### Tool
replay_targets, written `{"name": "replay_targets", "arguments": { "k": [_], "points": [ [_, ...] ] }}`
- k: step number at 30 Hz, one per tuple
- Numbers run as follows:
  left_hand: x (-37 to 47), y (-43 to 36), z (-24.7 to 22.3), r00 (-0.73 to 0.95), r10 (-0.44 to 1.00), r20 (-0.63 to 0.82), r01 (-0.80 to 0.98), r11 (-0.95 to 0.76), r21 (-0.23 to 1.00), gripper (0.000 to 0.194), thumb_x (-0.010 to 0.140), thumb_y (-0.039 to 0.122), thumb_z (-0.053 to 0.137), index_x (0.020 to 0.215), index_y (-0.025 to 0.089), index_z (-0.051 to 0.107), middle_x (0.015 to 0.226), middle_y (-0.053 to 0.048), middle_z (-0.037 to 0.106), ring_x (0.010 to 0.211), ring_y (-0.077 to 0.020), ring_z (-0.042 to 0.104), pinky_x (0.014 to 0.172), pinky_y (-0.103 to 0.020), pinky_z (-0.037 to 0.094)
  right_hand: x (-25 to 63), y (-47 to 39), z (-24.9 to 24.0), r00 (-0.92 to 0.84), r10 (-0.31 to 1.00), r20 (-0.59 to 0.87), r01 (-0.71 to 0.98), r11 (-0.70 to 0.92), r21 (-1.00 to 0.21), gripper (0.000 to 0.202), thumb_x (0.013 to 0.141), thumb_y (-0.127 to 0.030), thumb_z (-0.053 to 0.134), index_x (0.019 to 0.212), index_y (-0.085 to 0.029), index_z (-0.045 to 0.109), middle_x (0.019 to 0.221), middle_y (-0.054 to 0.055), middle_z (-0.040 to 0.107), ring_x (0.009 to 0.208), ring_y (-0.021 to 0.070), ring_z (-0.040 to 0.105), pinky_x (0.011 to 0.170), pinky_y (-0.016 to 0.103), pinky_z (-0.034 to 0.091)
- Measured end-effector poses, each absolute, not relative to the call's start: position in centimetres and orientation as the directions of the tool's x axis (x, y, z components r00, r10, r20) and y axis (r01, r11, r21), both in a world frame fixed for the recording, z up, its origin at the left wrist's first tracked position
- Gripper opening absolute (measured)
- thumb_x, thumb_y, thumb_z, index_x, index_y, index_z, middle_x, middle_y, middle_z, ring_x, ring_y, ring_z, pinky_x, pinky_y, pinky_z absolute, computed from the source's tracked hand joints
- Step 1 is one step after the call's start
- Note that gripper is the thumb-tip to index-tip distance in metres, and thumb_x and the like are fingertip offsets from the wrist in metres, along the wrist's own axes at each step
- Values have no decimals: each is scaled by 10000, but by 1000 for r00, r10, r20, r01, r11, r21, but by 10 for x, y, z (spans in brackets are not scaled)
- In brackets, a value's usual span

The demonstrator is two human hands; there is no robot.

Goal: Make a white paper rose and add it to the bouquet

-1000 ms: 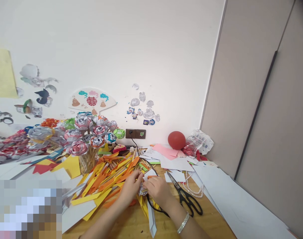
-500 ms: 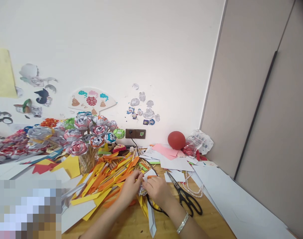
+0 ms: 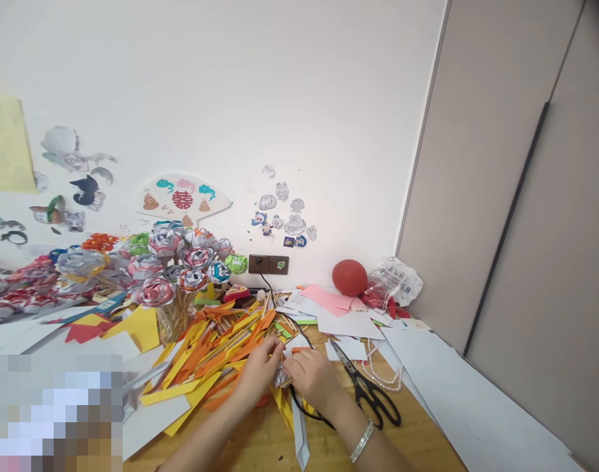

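My left hand (image 3: 264,364) and my right hand (image 3: 313,377) meet low in the middle of the view, fingers bent in a pinch. Between them is a small white-and-lilac paper flower (image 3: 280,376), mostly hidden by my fingers. Both hands appear closed on it. Yellow folded paper strips (image 3: 282,405) and a long pale paper strip (image 3: 301,436) spread out below my hands on the wooden table (image 3: 250,446). To the left lies a heap of orange and yellow paper strips (image 3: 211,351).
Black-handled scissors (image 3: 367,387) lie right of my right hand, by a bead string (image 3: 385,380). A bunch of paper flowers (image 3: 154,292) stands at the back left. A red balloon (image 3: 349,278) rests near the wall. White sheets (image 3: 457,400) cover the right side; a black cable (image 3: 299,406) runs under my hands.
My right fingers have shifted very slightly at the paper flower. Both hands otherwise keep their place, and the surrounding things lie as before.
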State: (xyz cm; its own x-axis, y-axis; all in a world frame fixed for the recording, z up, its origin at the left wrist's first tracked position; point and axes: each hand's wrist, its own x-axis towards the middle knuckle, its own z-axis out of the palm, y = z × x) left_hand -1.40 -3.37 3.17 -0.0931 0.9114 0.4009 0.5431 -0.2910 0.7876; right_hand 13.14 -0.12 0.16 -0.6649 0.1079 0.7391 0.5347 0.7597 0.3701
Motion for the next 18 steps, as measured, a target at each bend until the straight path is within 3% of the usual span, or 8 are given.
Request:
{"name": "replay_targets", "arguments": {
  "k": [18],
  "points": [
    [-13,-35,30,-101,911,400,554,-283,783,240,777,391,361,642,212,446,640,15,502,660,-177,504,663,-276,399,131,-1,3,-685,114,719,531,754,387,173,885,-143,396,746,-182,491,646,1,517,608,152,469,548,278,322]
  ]
}}
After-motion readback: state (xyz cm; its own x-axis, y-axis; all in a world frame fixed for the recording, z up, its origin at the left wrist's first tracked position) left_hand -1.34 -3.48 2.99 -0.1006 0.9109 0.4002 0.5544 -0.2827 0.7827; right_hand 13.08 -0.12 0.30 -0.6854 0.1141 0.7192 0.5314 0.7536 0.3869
